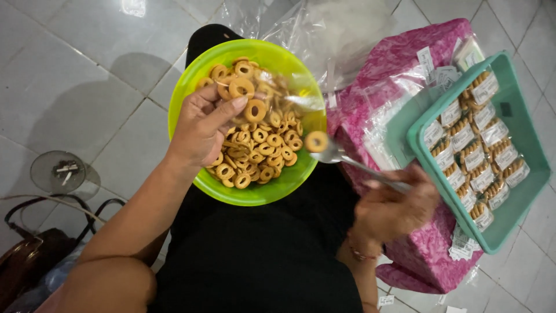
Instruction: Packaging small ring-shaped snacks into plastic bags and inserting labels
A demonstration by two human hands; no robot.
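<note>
Nearest, the right hand [391, 208] grips a spoon [336, 153] carrying one ring cookie [316, 141]. The left hand [200, 127] pinches a clear bag [278, 95] open over the green bowl [185, 98], still heaped with cookies. At right, a teal tray [521, 116] holds many filled packets [475, 156].

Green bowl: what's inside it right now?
The green bowl holds a heap of small ring-shaped biscuits. The left hand and clear plastic cover part of the heap; the bowl's bottom is hidden.
</note>
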